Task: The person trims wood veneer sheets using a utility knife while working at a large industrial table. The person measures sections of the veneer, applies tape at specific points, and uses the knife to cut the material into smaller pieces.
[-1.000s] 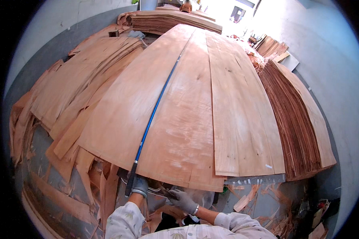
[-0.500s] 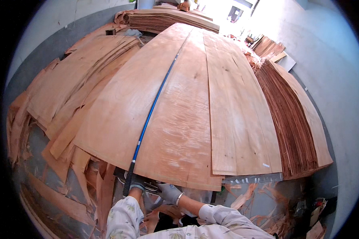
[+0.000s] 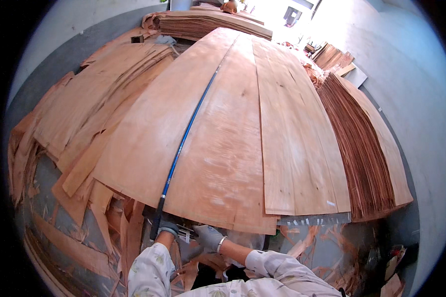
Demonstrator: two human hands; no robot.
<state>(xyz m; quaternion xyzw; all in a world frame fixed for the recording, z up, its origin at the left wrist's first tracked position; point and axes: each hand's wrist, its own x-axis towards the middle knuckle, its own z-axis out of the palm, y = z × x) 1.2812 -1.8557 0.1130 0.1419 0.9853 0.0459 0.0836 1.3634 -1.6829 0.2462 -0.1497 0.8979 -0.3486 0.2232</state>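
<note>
A long blue rod [image 3: 187, 131] with a black handle [image 3: 157, 219] lies lengthwise over the wide veneer sheets [image 3: 220, 163]. My left hand [image 3: 168, 227], in a grey glove, is beside the handle at the sheets' near edge; its fingers are mostly hidden. My right hand [image 3: 210, 238], also gloved, is just below that edge, with its fingers bent toward the left hand. Between both hands shows a small metal and pale fitting [image 3: 185, 233], too unclear to name. On the right, a separate lighter sheet [image 3: 297, 148] lies beside the middle one, a dark seam between them.
A thick veneer stack [image 3: 354, 153] stands at the right near the wall. Uneven sheets [image 3: 91, 99] are piled at the left, and another stack [image 3: 203, 24] is at the far end. Torn veneer strips [image 3: 74, 245] litter the floor around me.
The rod's handle and my left hand have shifted slightly left. My right hand has moved very slightly left and up. The sheets lie much as before.
</note>
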